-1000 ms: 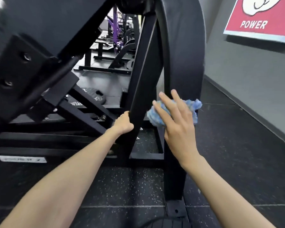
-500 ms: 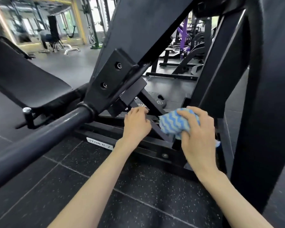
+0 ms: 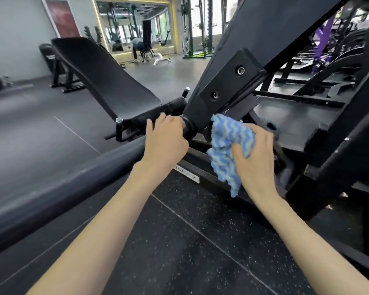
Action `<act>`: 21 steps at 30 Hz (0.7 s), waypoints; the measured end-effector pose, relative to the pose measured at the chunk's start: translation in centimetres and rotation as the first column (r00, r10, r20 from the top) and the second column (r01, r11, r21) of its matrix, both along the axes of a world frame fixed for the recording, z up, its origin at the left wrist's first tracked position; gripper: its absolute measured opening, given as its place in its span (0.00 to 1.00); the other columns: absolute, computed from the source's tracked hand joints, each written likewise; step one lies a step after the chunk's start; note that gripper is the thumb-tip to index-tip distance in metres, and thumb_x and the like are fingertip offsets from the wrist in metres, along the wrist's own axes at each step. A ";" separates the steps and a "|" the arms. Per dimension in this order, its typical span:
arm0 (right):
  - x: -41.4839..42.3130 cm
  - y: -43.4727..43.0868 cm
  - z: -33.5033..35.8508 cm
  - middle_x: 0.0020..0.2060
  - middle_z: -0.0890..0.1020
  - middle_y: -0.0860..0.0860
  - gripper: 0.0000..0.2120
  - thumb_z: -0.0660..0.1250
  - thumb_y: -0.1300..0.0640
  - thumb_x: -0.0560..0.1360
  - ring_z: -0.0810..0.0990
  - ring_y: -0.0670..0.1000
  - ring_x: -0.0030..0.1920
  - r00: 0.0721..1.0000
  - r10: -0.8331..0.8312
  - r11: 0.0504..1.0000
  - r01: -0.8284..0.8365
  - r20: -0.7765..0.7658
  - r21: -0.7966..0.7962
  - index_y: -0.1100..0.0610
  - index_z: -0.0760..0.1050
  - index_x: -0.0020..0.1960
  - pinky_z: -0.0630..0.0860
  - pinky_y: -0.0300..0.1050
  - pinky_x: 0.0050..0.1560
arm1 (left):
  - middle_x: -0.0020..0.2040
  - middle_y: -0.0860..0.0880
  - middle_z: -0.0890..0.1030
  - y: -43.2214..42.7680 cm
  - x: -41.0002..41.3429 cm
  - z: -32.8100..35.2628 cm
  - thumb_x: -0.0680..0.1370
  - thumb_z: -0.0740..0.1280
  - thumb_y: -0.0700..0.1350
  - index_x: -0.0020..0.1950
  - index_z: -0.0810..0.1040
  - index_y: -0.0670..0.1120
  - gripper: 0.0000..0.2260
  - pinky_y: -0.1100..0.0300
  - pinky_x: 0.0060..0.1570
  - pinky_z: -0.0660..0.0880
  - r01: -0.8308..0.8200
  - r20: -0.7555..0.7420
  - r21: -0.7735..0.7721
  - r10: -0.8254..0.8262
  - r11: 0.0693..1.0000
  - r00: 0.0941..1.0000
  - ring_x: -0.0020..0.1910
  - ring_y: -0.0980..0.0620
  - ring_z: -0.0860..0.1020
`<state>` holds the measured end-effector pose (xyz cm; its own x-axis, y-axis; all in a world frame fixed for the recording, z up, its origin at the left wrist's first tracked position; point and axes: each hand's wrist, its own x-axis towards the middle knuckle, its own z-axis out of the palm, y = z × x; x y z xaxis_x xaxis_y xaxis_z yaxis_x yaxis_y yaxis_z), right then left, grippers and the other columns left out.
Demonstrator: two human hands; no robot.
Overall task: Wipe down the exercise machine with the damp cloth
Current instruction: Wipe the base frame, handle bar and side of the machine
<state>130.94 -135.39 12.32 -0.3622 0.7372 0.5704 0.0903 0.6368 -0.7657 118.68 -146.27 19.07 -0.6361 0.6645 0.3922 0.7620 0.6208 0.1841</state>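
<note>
On machine bar, L hand grip wrapped round, R hand grip clutching cloth

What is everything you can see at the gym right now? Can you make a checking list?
Surface: black speckled rubber floor with pale seam lines.
Job's things: blue and white wavy-striped cloth, bunched against the black exercise machine just below its bolted plate.
Clutter: nothing seen.
Hands: left hand grips the thick black bar beside its collar; right hand grips the cloth.
Cables: nothing seen.
Surroundings: black padded bench behind the bar; wall mirror with a yellow frame, a person bent over in front of it; purple equipment far right; grey wall at left.
</note>
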 end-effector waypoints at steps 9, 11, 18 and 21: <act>-10.1 -4.3 3.4 0.52 0.63 0.50 0.10 0.62 0.58 0.74 0.68 0.45 0.47 0.959 -0.098 0.993 0.111 -0.267 0.036 0.57 0.75 0.55 0.61 0.25 0.48 | 0.45 0.46 0.73 -8.4 -0.1 2.3 0.83 0.48 0.44 0.70 0.65 0.51 0.16 0.57 0.38 0.63 -0.343 -0.235 -0.376 0.269 0.861 0.934 0.42 0.44 0.72; -10.7 -5.7 3.0 0.51 0.66 0.49 0.13 0.62 0.55 0.73 0.68 0.47 0.50 0.990 -0.003 0.971 0.036 -0.139 0.237 0.56 0.77 0.55 0.61 0.30 0.51 | 0.43 0.48 0.72 -8.6 0.1 2.2 0.83 0.47 0.43 0.64 0.69 0.49 0.15 0.59 0.29 0.54 -0.324 -0.294 -0.324 0.231 0.889 0.928 0.37 0.46 0.69; -14.7 -4.6 7.5 0.54 0.82 0.48 0.13 0.61 0.57 0.72 0.77 0.52 0.55 0.831 0.242 0.928 -0.348 0.501 0.129 0.51 0.81 0.52 0.71 0.46 0.59 | 0.32 0.49 0.70 -9.3 -0.2 2.5 0.82 0.47 0.41 0.41 0.73 0.49 0.17 0.59 0.31 0.58 -0.337 -0.257 -0.107 0.302 0.935 0.918 0.28 0.50 0.63; -15.5 -4.5 7.0 0.46 0.85 0.50 0.12 0.61 0.55 0.73 0.79 0.54 0.50 0.817 0.251 0.931 -0.352 0.519 0.103 0.48 0.82 0.49 0.73 0.47 0.54 | 0.40 0.47 0.73 -8.5 -0.6 1.1 0.84 0.46 0.44 0.49 0.73 0.47 0.16 0.55 0.37 0.62 -0.296 -0.082 -0.110 0.288 0.949 0.954 0.33 0.48 0.62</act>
<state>115.48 -139.87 19.33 -0.8158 0.4430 0.3717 0.2001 0.8193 -0.5373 118.08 -154.78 20.19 -0.7855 0.4980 0.3674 0.5518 0.8324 0.0515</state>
